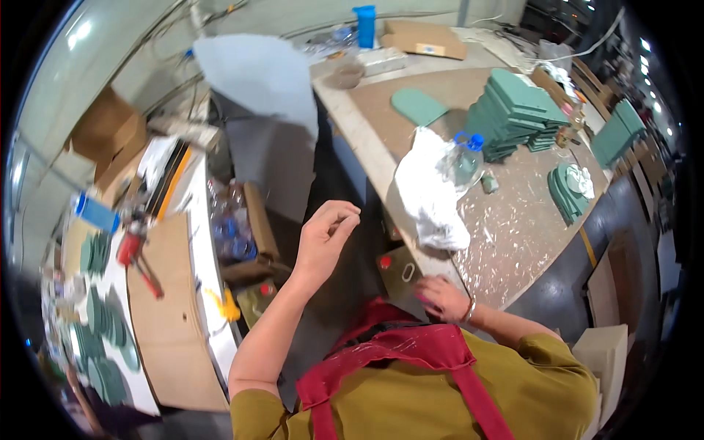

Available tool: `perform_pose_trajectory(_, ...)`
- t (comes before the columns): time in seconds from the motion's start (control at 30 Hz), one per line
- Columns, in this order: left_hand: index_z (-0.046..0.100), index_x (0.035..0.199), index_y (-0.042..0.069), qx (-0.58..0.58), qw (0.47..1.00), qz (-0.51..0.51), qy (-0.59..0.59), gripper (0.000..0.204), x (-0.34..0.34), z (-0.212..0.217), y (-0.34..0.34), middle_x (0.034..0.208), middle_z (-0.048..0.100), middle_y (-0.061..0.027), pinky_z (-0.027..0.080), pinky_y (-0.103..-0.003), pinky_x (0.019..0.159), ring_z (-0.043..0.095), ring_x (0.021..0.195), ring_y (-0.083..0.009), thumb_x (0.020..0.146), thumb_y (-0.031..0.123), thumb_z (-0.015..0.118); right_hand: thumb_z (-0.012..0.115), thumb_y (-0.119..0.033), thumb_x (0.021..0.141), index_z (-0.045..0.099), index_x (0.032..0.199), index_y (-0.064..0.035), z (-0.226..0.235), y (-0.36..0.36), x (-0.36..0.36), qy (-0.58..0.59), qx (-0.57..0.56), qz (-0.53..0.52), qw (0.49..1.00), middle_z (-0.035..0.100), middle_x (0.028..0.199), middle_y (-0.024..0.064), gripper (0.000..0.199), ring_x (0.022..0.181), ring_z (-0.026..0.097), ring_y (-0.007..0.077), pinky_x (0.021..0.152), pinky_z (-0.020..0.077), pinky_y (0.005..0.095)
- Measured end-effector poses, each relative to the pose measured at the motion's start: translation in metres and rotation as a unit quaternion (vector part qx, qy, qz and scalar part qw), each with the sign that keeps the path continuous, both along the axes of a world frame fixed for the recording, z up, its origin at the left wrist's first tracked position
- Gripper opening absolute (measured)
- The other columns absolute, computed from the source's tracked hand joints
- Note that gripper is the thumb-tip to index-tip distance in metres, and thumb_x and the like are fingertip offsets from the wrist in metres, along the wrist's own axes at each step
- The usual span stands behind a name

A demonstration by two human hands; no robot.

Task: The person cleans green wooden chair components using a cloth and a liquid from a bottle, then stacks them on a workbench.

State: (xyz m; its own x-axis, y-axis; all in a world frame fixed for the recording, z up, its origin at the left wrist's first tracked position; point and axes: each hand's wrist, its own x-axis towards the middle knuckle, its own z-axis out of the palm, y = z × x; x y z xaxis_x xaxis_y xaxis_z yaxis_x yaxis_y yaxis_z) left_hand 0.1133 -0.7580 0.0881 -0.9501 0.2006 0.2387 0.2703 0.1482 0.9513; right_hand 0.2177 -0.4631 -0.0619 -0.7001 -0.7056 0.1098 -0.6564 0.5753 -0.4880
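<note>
Hands point(326, 238) empty — white cloth point(429, 194) just beyond.

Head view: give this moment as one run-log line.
left hand: raised, fingers pinched, apparently empty | right hand: at edge of paint-spattered brown workbench | white crumpled cloth and stacked green panels on bench

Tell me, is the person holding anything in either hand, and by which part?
The left hand is raised in the air with curled fingers and looks empty. The right hand rests at the workbench edge; whether it grips anything cannot be told.
</note>
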Motion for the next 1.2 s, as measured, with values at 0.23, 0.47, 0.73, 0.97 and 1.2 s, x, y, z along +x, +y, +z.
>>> perform_pose_trajectory(0.23, 0.061, 0.096, -0.003, -0.022, 0.995, -0.098, 0.024, 0.017, -0.176, 0.039, 0.051, 0.073, 0.062, -0.005, 0.046, -0.024, 0.074, 0.059, 0.075, -0.0096, 0.093, 0.012, 0.053, 0.053, -0.022, 0.084, 0.054, 0.117, -0.0054, -0.023, 0.013, -0.01, -0.148, -0.095, -0.087, 0.981, 0.053, 0.121, 0.0149, 0.036, 0.115, 0.051, 0.0282, 0.09, 0.0396, 0.0387)
perform_pose_trajectory(0.47, 0.064, 0.096, -0.001, -0.157, 0.964, -0.013, 0.216, 0.021, -0.446, 0.076, 0.07, 0.081, 0.067, -0.0074, 0.049, -0.027, 0.068, 0.063, 0.072, -0.0142, 0.088, 0.017, 0.057, 0.053, -0.027, 0.088, 0.061, 0.1, -0.0083, 0.014, 0.016, 0.025, -0.284, -0.184, -0.43, 0.837, 0.063, 0.096, 0.0136, 0.024, 0.092, 0.059, 0.0336, 0.076, 0.0471, 0.0382)
perform_pose_trajectory(0.73, 0.068, 0.092, 0.006, -0.17, 0.96, 0.095, 0.2, 0.025, -0.73, 0.078, 0.112, 0.078, 0.068, -0.0094, 0.05, -0.036, 0.069, 0.066, 0.071, -0.0222, 0.084, 0.028, 0.058, 0.053, -0.027, 0.082, 0.063, 0.095, -0.0102, -0.002, -0.046, -0.025, -0.279, 0.012, -0.615, 0.737, 0.065, 0.097, 0.0155, 0.023, 0.089, 0.063, 0.0342, 0.074, 0.0504, 0.0418)
perform_pose_trajectory(0.97, 0.068, 0.097, 0.009, -0.217, 0.932, 0.058, 0.286, 0.023, -0.855, 0.061, 0.192, 0.095, 0.067, -0.0142, 0.048, -0.041, 0.079, 0.062, 0.091, -0.0335, 0.085, 0.026, 0.058, 0.056, -0.029, 0.077, 0.065, 0.09, -0.0077, 0.033, -0.084, -0.076, -0.43, 0.184, -0.659, 0.589, 0.066, 0.093, 0.0188, 0.026, 0.087, 0.063, 0.0357, 0.076, 0.0505, 0.0448)
perform_pose_trajectory(1.2, 0.048, 0.133, 0.018, -0.378, 0.848, 0.033, 0.37, 0.048, -0.944, 0.013, 0.227, 0.135, 0.048, -0.0103, 0.038, -0.045, 0.101, 0.043, 0.125, -0.0328, 0.088, 0.028, 0.058, 0.06, -0.024, 0.067, 0.068, 0.095, -0.0074, 0.029, -0.073, -0.102, -0.617, 0.144, -0.647, 0.423, 0.069, 0.087, 0.0142, 0.034, 0.081, 0.067, 0.0319, 0.071, 0.0536, 0.0406)
